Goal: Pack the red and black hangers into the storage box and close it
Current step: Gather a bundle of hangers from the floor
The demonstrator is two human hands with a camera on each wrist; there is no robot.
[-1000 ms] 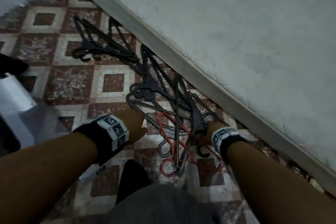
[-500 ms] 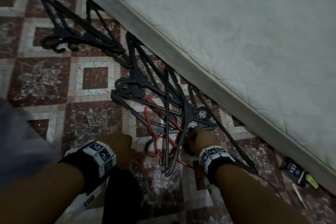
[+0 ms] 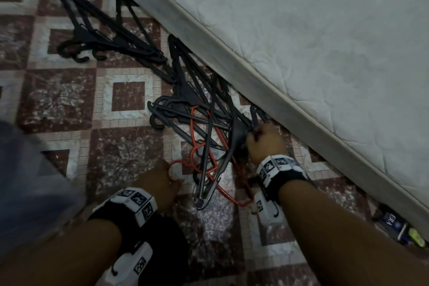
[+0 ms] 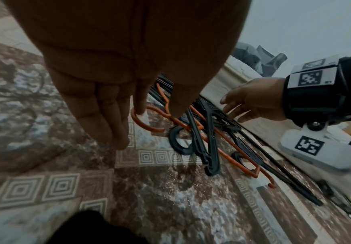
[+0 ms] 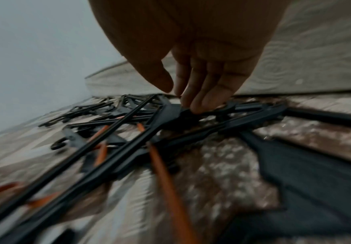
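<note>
1. I see a pile of black hangers [image 3: 204, 114] lying on the patterned floor [image 3: 58, 100], right beside the edge of the mattress [image 3: 301, 30].
2. A red hanger [image 3: 197, 162] lies tangled in this pile, partly under the black ones.
3. A second bunch of black hangers [image 3: 102, 37] lies farther along the mattress edge, near the first pile.
4. My left hand [image 3: 160, 181] is down at the red hanger's hook [image 4: 143, 122]. One of its fingers [image 4: 140, 100] is poked through the hook and the thumb is close by. The other fingers are straight and hold nothing.
5. My right hand [image 3: 264, 144] is on the black pile, close to the mattress. Its fingers [image 5: 199, 92] are bent down and the tips press on the middle part of a black hanger [image 5: 176, 115]. The thumb hangs just above. I cannot tell if it has a real hold.
6. I do not see the storage box in any view.
7. A small dark packet and a yellow thing [image 3: 401, 227] lie by the mattress edge, well apart from the hangers.
</note>
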